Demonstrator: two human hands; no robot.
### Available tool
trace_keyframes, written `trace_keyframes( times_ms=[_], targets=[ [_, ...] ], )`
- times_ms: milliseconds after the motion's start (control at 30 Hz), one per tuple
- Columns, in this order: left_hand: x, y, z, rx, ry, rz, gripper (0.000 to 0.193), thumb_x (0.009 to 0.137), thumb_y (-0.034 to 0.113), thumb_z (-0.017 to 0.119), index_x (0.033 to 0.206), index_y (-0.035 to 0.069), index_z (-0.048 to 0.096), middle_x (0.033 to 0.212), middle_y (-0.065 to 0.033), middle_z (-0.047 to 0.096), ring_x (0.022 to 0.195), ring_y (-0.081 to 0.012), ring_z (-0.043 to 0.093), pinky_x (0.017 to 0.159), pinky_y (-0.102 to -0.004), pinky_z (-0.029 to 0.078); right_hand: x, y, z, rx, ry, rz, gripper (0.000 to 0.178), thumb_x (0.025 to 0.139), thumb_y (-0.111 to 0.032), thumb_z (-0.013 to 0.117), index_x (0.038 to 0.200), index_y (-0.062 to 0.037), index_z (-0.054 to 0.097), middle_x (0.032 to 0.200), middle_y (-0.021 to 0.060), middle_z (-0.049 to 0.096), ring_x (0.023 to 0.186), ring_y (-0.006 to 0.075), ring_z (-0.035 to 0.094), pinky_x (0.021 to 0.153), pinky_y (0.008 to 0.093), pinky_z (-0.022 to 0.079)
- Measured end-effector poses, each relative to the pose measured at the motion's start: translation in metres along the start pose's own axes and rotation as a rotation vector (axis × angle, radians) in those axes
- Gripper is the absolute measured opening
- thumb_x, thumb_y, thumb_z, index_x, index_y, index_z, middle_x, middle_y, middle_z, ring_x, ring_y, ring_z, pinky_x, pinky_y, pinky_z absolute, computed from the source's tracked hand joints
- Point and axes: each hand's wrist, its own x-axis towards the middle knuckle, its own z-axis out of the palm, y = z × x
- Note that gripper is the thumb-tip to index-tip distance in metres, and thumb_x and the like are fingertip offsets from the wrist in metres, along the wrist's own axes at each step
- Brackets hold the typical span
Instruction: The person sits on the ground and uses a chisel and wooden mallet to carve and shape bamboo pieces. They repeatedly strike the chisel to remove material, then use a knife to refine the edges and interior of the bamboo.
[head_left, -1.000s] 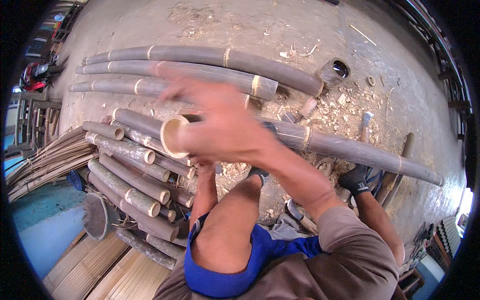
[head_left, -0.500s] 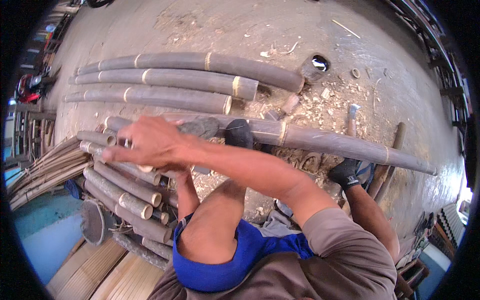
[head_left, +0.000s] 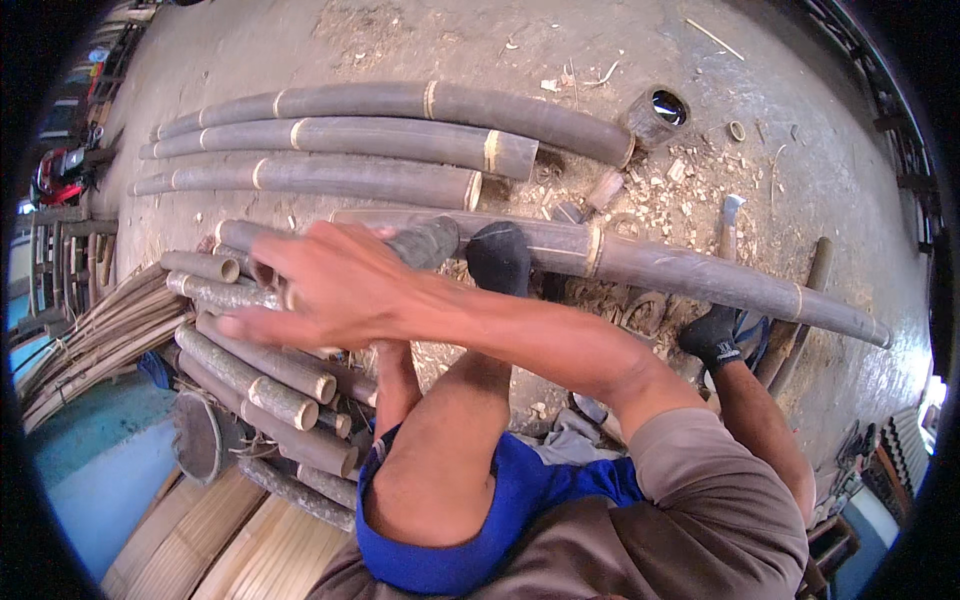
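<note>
My right arm reaches across to the left, and my right hand (head_left: 335,285), slightly blurred, hovers over the pile of short bamboo sections with thumb and fingers apart. I see nothing held in it. My left forearm (head_left: 397,385) rises beneath it; my left hand is mostly hidden behind the right one, so its fingers cannot be made out. Just beyond my right wrist a short dark bamboo piece (head_left: 428,243) shows in part. A long bamboo pole (head_left: 690,268) lies crosswise in front of me, with my dark-covered foot (head_left: 498,258) against it.
Three long bamboo poles (head_left: 370,178) lie farther off on the concrete floor. Cut sections (head_left: 290,400) are piled at left, next to bundled split strips (head_left: 90,330). Wood chips (head_left: 680,200), a hollow bamboo stub (head_left: 655,115) and a hatchet-like tool (head_left: 730,225) lie at right.
The view has shifted, so most of the scene sits slightly farther right. My right hand remains over the short sections, its fingers more stretched toward the left.
</note>
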Motion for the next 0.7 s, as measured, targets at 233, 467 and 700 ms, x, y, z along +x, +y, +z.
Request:
trace_keyframes(
  times_ms=[233,467,700],
  targets=[
    [-0.003,0.008,-0.01,0.033,-0.003,0.006,0.093,0.069,0.043,0.084,0.143,0.005,0.044,0.145,-0.016,0.048,0.135,-0.038,0.044,0.115,-0.0596,0.028,0.017,-0.001,-0.004,0.023,-0.117,0.072,0.084,0.081,-0.078,0.061,0.094,0.0051,0.065,0.067,0.0251,0.061,0.065,0.0391,0.065,0.063,0.051,0.05],
    [-0.008,0.002,-0.021,0.045,-0.017,-0.009,0.092,0.069,0.041,0.084,0.143,0.006,0.043,0.145,-0.0157,0.048,0.135,-0.0383,0.043,0.115,-0.0605,0.028,-0.003,-0.008,-0.019,0.048,-0.14,0.114,0.078,0.076,-0.074,0.07,0.094,0.0021,0.064,0.076,0.0226,0.066,0.073,0.0369,0.068,0.067,0.047,0.052],
    [-0.005,-0.003,-0.021,0.079,-0.07,0.001,0.091,0.069,0.039,0.084,0.143,0.006,0.043,0.145,-0.0154,0.048,0.136,-0.0385,0.043,0.115,-0.0614,0.027,-0.008,-0.001,-0.012,0.043,-0.112,0.02,0.072,0.075,-0.065,0.076,0.102,-0.0004,0.063,0.083,0.0175,0.071,0.075,0.037,0.07,0.069,0.0433,0.054]
  ],
)
